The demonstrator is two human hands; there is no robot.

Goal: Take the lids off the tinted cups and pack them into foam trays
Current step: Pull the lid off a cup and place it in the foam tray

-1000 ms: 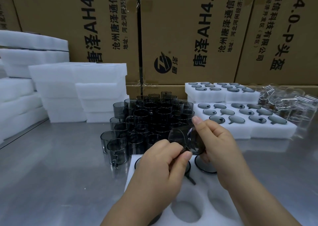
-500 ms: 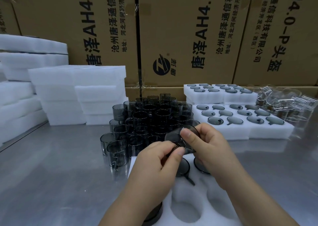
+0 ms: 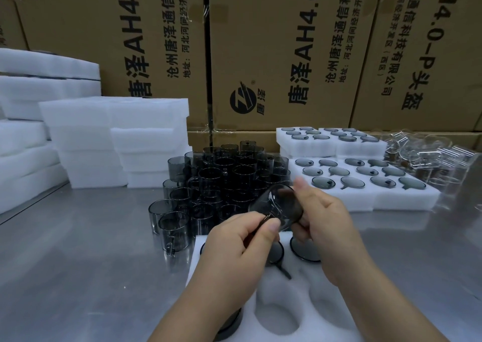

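Steel table (image 3: 78,263); printed cardboard cartons (image 3: 273,55) behind.

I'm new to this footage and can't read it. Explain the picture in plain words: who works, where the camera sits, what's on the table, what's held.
No machine here: a person's bare hands, filmed from a camera on the head. The right hand holds a tinted cup tilted above the table; the left hand pinches a small dark part at its edge. Beneath lies a foam tray with round pockets, some filled. On the metal table stand loose cups, filled trays to their right, foam stacks to their left, cardboard boxes behind.
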